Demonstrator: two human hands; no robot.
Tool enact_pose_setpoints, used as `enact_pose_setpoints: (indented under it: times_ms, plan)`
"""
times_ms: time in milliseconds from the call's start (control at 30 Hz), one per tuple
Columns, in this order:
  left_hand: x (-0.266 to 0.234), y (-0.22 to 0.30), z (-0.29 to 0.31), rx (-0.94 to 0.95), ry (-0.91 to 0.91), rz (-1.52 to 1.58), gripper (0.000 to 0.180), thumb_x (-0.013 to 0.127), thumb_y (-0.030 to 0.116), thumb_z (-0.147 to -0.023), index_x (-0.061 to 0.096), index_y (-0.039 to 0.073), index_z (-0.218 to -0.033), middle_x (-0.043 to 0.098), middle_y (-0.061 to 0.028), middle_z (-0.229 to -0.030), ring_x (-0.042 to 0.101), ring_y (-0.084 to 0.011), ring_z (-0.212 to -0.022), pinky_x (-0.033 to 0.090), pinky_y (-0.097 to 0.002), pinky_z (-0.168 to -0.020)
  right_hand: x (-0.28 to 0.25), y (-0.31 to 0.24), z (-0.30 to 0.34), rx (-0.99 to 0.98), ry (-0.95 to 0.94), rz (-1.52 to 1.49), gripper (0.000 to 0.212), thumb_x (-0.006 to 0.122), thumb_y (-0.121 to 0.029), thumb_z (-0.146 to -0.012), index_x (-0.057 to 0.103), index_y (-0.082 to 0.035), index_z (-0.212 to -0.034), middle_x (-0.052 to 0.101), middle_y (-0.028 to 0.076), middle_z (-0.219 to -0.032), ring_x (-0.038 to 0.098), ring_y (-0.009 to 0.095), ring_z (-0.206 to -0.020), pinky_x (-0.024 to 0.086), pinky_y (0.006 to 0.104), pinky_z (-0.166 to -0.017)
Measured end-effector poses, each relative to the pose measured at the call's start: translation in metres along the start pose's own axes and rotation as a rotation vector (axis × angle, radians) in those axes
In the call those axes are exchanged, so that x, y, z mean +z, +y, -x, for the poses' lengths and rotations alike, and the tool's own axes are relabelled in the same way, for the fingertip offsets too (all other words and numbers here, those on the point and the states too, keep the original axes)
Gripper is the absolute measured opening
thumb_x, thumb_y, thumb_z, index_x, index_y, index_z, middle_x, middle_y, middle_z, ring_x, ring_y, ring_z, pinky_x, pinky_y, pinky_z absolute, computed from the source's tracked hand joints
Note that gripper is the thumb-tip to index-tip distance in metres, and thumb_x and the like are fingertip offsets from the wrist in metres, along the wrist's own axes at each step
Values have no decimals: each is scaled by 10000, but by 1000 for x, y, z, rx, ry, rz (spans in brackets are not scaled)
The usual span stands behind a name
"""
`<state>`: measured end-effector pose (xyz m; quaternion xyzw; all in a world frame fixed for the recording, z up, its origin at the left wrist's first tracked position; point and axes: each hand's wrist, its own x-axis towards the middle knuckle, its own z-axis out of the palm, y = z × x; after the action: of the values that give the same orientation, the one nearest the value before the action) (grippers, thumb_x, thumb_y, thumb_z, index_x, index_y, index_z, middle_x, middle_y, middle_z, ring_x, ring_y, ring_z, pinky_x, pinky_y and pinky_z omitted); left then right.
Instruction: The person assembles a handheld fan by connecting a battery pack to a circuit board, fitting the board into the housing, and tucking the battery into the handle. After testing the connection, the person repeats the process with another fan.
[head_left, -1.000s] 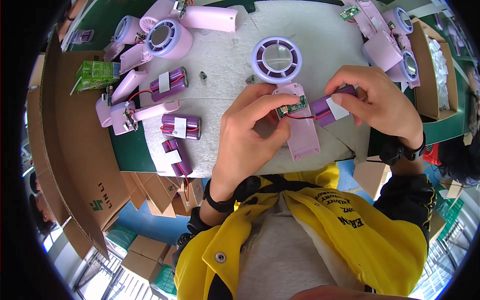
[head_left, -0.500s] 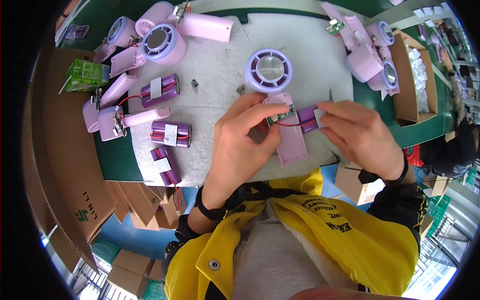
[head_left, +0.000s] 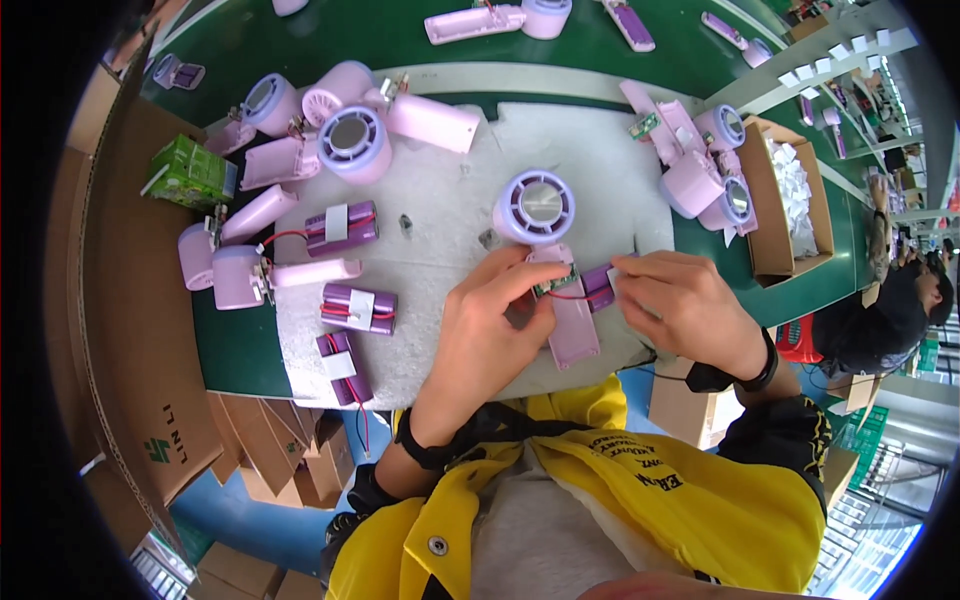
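A pink handheld fan with a lilac ring head (head_left: 537,207) lies at the middle of the pale mat, its handle shell (head_left: 575,338) pointing toward me. My left hand (head_left: 485,325) has thumb and fingers closed around a small green circuit board (head_left: 553,285) over that handle. Red wire runs from the board to a purple battery pack (head_left: 599,288) at the handle's right side. The fingers of my right hand (head_left: 690,305) pinch the pack's right end, near a white pad that they partly cover.
Several purple battery packs (head_left: 358,308) lie left on the mat (head_left: 440,220). Fan parts (head_left: 352,145) crowd the far left, beside a green box (head_left: 190,170) and a tall cardboard wall (head_left: 130,300). More fans (head_left: 692,185) and a carton of white pieces (head_left: 790,200) stand right. A person (head_left: 880,320) sits farther right.
The view has tilted up, so the table sits lower in the picture and more of its far side shows. Both hands keep their holds on the board and the battery pack.
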<state>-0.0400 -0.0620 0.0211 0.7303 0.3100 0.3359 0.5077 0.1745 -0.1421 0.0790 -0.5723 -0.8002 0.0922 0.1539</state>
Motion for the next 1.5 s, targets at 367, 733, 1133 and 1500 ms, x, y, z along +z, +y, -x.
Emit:
enact_pose_setpoints:
  times_ms: [367,733,1133,1500]
  plan:
    - [-1,-6,1,43,-8,-14,368,673,-81,-735,699,72,-1069,664,-103,-1036,655,-183,-762,536,-274,-661,6,10,10,-49,17,-82,210,781,-39,-740,696,21,-922,703,155,-1055,684,300,-814,566,366,-674]
    - [-5,-2,2,15,-8,-38,352,664,-76,-731,699,60,-1054,638,-89,-928,610,-175,-706,517,-268,-654,1,10,6,-108,-16,-77,196,758,-12,-736,690,35,-914,681,193,-1087,684,314,-850,575,363,-688]
    - [-4,-2,3,30,-12,-23,345,665,-76,-730,700,61,-1045,640,-90,-925,633,-178,-716,512,-266,-650,7,-12,8,-111,-49,181,153,709,-26,-708,630,33,-825,657,184,-1096,673,293,-871,569,364,-717]
    - [-3,-2,1,32,-21,-28,346,667,-72,-730,707,68,-1043,647,-90,-931,642,-184,-722,521,-271,-651,-1,-1,3,95,-103,-51,154,674,5,-756,566,24,-863,587,166,-1127,632,299,-867,531,370,-770]
